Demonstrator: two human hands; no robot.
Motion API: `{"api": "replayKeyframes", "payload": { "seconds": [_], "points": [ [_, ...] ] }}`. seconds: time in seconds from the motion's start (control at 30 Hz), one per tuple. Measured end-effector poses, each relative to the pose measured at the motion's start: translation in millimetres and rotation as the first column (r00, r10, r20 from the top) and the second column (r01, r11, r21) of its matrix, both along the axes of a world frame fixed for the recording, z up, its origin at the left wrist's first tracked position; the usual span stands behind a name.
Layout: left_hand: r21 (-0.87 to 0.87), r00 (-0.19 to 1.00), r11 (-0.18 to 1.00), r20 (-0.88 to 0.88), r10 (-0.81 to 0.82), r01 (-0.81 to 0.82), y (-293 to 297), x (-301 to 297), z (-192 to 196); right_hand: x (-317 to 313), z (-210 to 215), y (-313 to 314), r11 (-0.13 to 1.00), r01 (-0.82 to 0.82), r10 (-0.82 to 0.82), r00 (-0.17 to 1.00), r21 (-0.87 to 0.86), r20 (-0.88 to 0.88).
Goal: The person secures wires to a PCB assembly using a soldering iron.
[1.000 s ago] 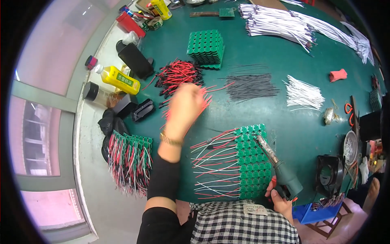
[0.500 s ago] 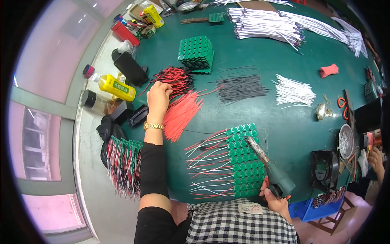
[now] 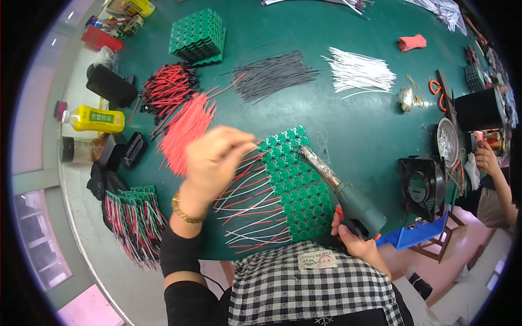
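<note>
My left hand [image 3: 215, 160] holds a short red wire [image 3: 260, 157] by one end, its tip against the top row of a panel of small round green circuit boards [image 3: 296, 185]. Several red and white wires fan out leftward from that panel. My right hand [image 3: 350, 239] grips the green handle of a soldering iron [image 3: 340, 187], whose metal tip rests on the panel's upper edge near the wire. A loose heap of red wires [image 3: 185, 127] lies just left of my left hand.
Piles of black wires [image 3: 274, 76] and white wires [image 3: 361, 73] lie further back, with a stack of green panels [image 3: 198, 35]. A finished wired panel [image 3: 136, 223] hangs at the left edge. A yellow bottle [image 3: 95, 118], a black fan [image 3: 421, 187] and another person's hand [image 3: 486, 160] are nearby.
My left hand came back from the red wire heap at the left to the green panel, now carrying one red wire. The soldering iron stayed over the panel.
</note>
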State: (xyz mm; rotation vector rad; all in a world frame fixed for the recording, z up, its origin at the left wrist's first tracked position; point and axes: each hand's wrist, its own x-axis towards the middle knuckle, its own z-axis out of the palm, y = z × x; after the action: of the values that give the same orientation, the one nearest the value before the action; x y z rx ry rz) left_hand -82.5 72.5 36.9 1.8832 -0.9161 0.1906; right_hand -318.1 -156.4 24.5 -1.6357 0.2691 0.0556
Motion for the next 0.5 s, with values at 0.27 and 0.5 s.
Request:
{"api": "replayKeyframes", "payload": {
  "seconds": [0.27, 0.5],
  "points": [
    [0.105, 0.925, 0.992, -0.367, 0.099, -0.065, -18, -40, -43, -6, -13, 3, 0.991, -0.108, 0.104, 0.994, -0.081, -0.044],
    [0.069, 0.940, 0.996, -0.332, 0.079, -0.060, -15, -38, -49, 0, -7, 9, 0.990, -0.127, 0.134, 0.978, 0.058, -0.161]
  ]
}}
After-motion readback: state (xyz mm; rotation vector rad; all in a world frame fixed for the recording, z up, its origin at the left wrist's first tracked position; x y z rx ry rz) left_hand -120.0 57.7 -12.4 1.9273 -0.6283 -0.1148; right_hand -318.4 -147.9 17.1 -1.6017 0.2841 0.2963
